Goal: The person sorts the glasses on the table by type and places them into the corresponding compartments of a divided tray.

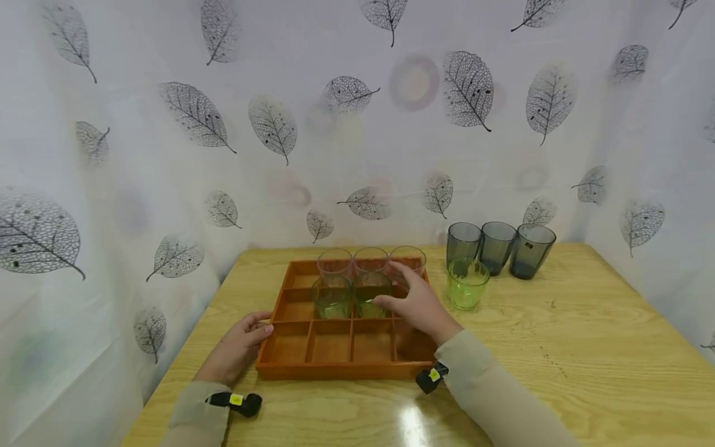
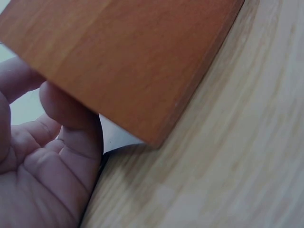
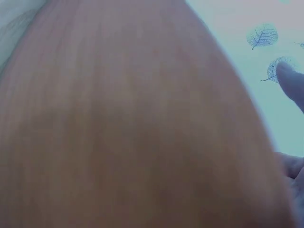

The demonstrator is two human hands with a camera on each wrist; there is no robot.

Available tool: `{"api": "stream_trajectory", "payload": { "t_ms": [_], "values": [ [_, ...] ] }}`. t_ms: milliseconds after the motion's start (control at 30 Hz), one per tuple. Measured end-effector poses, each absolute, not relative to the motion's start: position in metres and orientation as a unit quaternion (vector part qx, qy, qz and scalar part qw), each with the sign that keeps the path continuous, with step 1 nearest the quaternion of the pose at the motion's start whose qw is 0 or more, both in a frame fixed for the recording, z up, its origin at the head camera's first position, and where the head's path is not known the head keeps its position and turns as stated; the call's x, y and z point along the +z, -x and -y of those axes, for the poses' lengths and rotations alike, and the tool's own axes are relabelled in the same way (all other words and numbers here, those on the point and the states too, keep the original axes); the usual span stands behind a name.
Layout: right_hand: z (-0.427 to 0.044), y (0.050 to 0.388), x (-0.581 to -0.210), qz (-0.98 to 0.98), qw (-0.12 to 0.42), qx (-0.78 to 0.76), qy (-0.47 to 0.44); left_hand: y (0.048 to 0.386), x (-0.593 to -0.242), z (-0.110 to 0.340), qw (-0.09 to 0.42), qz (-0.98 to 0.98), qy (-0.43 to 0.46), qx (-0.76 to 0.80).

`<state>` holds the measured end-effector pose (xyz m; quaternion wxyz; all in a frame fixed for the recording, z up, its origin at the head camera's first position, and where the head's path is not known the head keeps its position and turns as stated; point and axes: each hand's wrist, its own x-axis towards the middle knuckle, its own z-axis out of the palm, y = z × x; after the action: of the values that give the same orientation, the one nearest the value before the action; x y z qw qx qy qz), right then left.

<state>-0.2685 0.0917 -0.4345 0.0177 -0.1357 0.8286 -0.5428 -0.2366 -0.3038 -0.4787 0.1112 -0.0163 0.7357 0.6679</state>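
Observation:
My right hand (image 1: 416, 304) is at the right side of a green glass (image 1: 368, 305) in the tray's middle row, thumb in front and fingers spread behind it. In the right wrist view, thumb and fingers (image 3: 292, 85) are apart; no glass shows there. Another green glass (image 1: 331, 305) stands just left of it. Three clear pinkish glasses (image 1: 335, 267) stand in the back row. My left hand (image 1: 237, 347) touches the left outer edge of the brown wooden compartment tray (image 1: 341, 372). Its fingertips (image 2: 66, 109) are partly hidden behind the tray wall.
A third green glass (image 1: 468, 288) stands on the table (image 1: 558, 366), right of the tray. Behind it are three tall grey glasses (image 1: 530, 251) in a row. A white curtain with leaf prints (image 1: 346, 143) hangs behind the table.

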Motion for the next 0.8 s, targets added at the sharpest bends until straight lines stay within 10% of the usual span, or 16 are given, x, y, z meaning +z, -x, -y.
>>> {"api": "stream_trajectory", "payload": {
  "t_ms": [800],
  "values": [
    [-0.140,0.259,-0.418,-0.826,-0.027,-0.543,0.148,0.235,-0.477,0.304,0.116,-0.741,0.013,0.662]
  ]
}}
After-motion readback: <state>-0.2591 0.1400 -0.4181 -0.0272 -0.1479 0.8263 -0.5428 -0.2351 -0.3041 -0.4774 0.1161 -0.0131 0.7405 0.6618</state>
